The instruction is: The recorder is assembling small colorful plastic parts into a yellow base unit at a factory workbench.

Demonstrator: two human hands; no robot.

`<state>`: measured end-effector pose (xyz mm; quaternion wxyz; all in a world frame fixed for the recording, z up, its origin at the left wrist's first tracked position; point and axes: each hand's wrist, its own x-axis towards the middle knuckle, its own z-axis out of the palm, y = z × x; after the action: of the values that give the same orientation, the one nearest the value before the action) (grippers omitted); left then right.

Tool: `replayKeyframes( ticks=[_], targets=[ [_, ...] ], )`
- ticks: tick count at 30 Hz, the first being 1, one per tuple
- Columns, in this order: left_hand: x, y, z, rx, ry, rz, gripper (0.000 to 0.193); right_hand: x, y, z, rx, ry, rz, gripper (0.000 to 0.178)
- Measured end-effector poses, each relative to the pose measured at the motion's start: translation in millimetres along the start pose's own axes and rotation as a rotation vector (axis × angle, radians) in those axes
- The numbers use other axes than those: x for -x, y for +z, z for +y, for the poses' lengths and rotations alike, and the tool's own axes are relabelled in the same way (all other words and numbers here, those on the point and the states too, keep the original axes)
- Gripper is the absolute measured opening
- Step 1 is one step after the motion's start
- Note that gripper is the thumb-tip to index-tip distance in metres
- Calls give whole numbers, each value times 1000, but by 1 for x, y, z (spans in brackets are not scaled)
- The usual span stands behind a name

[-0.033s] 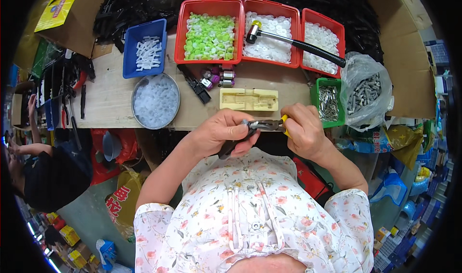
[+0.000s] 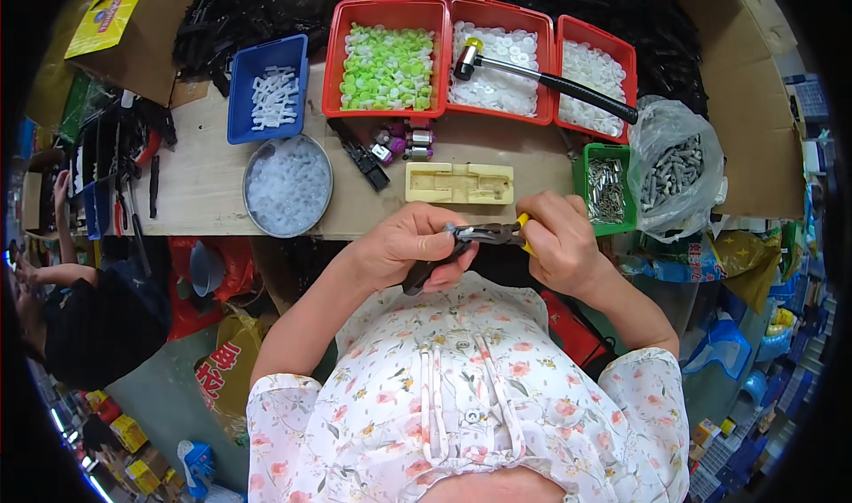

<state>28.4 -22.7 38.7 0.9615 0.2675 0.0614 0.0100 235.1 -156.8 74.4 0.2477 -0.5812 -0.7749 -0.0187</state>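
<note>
Near the table's front edge, my left hand (image 2: 410, 244) is closed round a black plastic part (image 2: 428, 271), whose lower end shows below my fingers. My right hand (image 2: 561, 241) grips pliers (image 2: 491, 233) by their yellow handles. The metal jaws point left and meet the top of the black part by my left thumb. A small pale bit shows there, too small to name. Just beyond my hands lies a cream-coloured fixture block (image 2: 459, 184) with a shaped recess.
Red bins (image 2: 387, 6) of green and white pieces line the back, with a hammer (image 2: 532, 75) across two. A blue bin (image 2: 236, 104), a round metal bowl (image 2: 249, 203), small motors (image 2: 410, 139), a green bin (image 2: 582, 182) and a plastic bag (image 2: 710, 179) surround the work area. Another person (image 2: 102, 317) sits left.
The pliers have turned slightly in my right hand, so their jaws look broader and darker. The black part has shifted very little.
</note>
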Motion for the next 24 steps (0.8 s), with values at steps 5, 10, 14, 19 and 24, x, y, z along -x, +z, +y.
replayKeyframes(
  ticks=[5, 10, 14, 19, 24],
  targets=[
    [13, -1, -4, -12, 33, 62, 40, -3, 9, 0, -63, -15, -33, 14],
    [59, -2, 9, -461, -117, 428, 29, -10, 17, 16, -111, 63, -45, 20],
    [114, -25, -4, -1359, -256, 691, 27, 1, 25, 49, 54, 248, -64, 27],
    [103, -13, -5, -1728, 35, 822, 22, 6, 33, 63, 153, 338, -177, 29],
    [51, -32, 4, -2076, 406, 792, 18, 4, 35, 61, 200, 353, -228, 32]
  ],
)
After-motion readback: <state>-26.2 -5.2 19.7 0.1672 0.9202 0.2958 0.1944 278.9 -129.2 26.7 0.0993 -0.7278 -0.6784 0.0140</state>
